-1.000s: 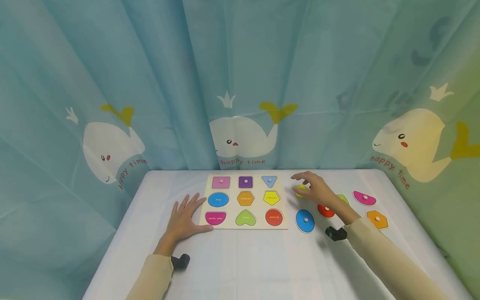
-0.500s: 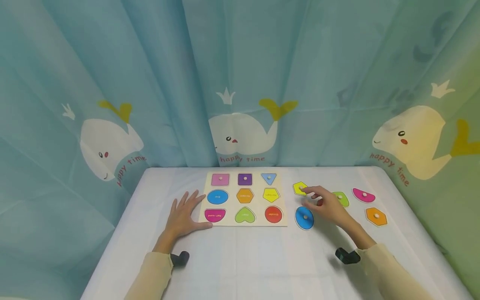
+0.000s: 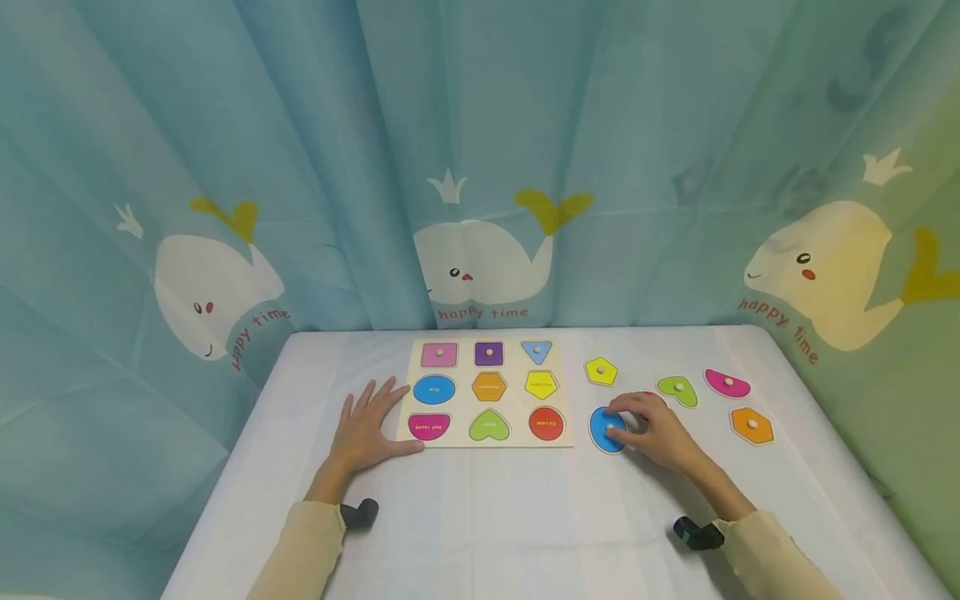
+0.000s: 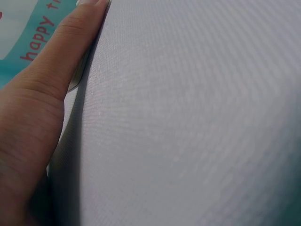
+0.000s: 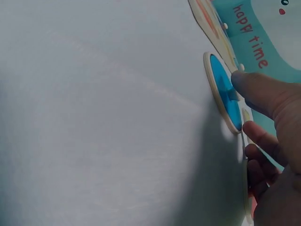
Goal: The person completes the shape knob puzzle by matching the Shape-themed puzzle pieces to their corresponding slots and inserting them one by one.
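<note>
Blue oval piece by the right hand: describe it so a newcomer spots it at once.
In the head view, find the puzzle board on the white table. Just off its right edge, partly covered by the right hand, lies the blue oval piece. It is the only blue piece in view off the board; the nearby pentagon piece is yellow and angular.
</note>
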A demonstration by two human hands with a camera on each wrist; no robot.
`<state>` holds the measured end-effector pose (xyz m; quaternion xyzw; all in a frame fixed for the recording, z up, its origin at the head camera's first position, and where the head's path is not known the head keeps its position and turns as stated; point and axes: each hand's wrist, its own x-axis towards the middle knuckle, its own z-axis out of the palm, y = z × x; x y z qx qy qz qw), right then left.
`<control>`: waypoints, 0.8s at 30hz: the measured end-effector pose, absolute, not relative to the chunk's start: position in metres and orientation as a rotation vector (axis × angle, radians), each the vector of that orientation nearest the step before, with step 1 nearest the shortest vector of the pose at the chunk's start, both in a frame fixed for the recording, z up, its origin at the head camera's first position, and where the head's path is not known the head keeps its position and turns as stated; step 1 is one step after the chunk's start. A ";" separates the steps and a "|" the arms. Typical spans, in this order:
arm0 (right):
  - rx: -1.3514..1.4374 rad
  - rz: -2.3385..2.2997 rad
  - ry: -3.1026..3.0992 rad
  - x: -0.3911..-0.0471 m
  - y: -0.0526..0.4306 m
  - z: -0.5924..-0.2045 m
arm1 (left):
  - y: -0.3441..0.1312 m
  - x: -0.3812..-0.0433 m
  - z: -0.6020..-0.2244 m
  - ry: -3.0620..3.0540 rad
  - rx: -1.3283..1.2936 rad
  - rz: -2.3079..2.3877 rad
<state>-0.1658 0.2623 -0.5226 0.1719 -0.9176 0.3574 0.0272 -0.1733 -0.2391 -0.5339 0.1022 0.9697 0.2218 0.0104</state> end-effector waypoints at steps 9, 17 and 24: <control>0.525 1.146 -2.871 -0.167 0.267 -0.526 | -0.240 -0.175 -0.535 3.025 0.312 0.689; 0.574 1.156 -2.878 -0.169 0.269 -0.528 | -0.240 -0.176 -0.534 3.029 0.315 0.666; 0.586 1.141 -2.901 -0.171 0.269 -0.526 | -0.239 -0.174 -0.535 3.028 0.308 0.666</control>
